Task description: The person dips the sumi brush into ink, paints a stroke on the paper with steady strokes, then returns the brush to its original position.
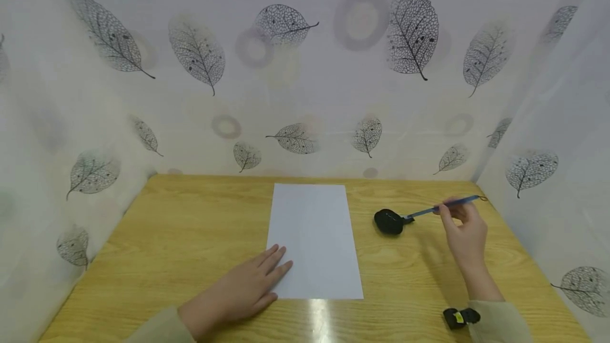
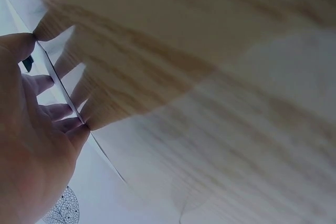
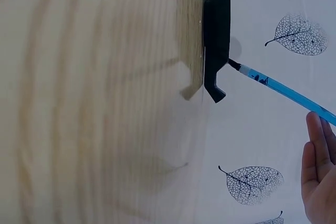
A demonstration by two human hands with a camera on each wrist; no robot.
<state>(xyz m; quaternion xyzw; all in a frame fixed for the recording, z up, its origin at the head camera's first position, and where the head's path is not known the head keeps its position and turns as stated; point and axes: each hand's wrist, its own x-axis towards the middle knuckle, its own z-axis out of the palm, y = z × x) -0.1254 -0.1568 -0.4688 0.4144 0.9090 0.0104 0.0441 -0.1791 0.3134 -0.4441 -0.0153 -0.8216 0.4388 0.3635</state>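
Brush: slim blue-shafted brush with a dark tip (image 3: 283,92), slanting down to the left on the right side of the table; tip meets the dish rim near its stub. Can't tell if it's wet.
Right hand: the right hand (image 1: 464,234) pinches the shaft between thumb and fingers, partway up, other fingers bent loosely below.
Brush handling: should be light, shaft stiff, tip soft and easily splayed. Best hold is mid-shaft, as now — no load on the tip.
Dish: small shiny black round dish with a short stub (image 1: 388,222), right of the sheet, apart from it. Looks rigid, probably light enough to skid if pushed. Grab by stub or rim. Contents not readable.
Sheet: plain white rectangular paper sheet (image 1: 312,247), flat, roughly mid-table. Thin, limp, creases easily; likely to slide, so press at an edge rather than pinch.
Left hand: the left hand (image 1: 245,286) has fingers spread, fingertips on the sheet's lower left edge — pressing or resting, can't tell how hard. Nothing gripped.
Table: glossy yellow wood-grain table (image 1: 205,210), reflective, so low friction is a fair bet.
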